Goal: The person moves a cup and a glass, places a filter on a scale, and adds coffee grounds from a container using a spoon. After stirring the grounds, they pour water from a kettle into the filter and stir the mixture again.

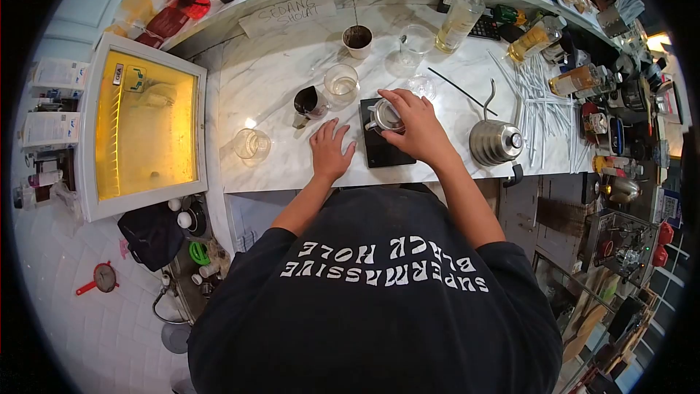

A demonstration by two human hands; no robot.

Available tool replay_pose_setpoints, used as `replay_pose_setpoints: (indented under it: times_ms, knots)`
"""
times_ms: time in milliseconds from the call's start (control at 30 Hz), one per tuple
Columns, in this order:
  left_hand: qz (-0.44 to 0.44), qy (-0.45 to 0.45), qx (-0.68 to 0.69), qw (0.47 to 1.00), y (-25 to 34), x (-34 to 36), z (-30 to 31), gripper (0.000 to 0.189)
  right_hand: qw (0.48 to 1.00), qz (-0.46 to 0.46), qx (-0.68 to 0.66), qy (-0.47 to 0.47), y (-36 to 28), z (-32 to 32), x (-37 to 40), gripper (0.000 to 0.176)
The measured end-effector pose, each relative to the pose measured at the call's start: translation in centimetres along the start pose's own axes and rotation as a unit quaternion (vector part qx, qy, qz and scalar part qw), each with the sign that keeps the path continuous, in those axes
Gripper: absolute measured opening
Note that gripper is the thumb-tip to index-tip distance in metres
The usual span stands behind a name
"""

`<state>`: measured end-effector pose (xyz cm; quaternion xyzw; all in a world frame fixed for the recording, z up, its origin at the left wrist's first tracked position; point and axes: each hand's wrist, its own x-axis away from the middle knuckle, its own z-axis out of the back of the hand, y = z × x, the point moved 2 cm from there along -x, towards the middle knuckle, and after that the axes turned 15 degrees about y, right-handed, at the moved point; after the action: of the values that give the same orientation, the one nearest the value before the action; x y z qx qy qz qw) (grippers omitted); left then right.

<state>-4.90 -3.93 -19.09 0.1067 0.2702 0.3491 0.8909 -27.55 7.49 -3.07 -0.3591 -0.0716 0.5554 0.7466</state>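
My right hand [415,124] is closed around a small clear glass vessel [386,114] over the black scale [386,152]. Its fingers curve over the vessel's far and right sides. My left hand [331,150] lies on the marble counter with its fingers spread, holding nothing. Just beyond it stands a small metal pitcher [310,103] with dark contents. An empty-looking clear glass [341,84] is beside the pitcher. Right of the scale stands a steel gooseneck kettle [496,142].
A cup with a long spoon [357,41], a stemmed glass [415,45] and a bottle [459,22] stand toward the back. Another glass [251,145] is at left. Many wrapped straws [543,113] lie right, and a thin black straw [462,92] lies behind the kettle.
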Motion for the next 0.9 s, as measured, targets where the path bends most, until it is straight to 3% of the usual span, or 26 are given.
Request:
replay_pose_setpoints:
  times_ms: [233, 333, 433, 600, 733, 833, 900]
  knots:
    - [0.001, 0.008, -0.006, 1.000, 0.1, 0.0, -0.1, 0.052, 0.999, 0.005, -0.028, 0.018, -0.4, 1.0, -0.7, 0.083]
    - [0.002, 0.006, -0.007, 1.000, 0.0, 0.0, 0.0, 0.052, 0.975, -0.110, -0.193, 0.018, -0.9, 3.0, -1.0, 0.077]
    - [0.006, 0.004, -0.007, 1.000, 0.0, 0.0, -0.1, 0.053, 0.961, -0.114, -0.213, 0.136, 0.5, 4.1, 0.6, 0.073]
    - [0.003, 0.010, -0.003, 1.000, 0.0, 0.1, -0.2, 0.053, 0.968, -0.172, -0.032, 0.178, 7.8, 2.1, 5.9, 0.068]
    - [-0.005, 0.022, -0.004, 1.000, 0.0, 0.1, -0.3, 0.052, 0.965, -0.216, 0.039, 0.143, 12.0, -1.6, 10.1, 0.063]
    - [-0.003, 0.018, -0.005, 1.000, 0.0, 0.0, -0.3, 0.052, 0.971, -0.173, 0.118, 0.116, 12.8, -3.3, 11.6, 0.064]
    - [-0.002, 0.014, -0.011, 1.000, 0.1, 0.0, -0.3, 0.052, 0.974, -0.172, 0.096, 0.113, 13.3, -3.7, 11.9, 0.064]
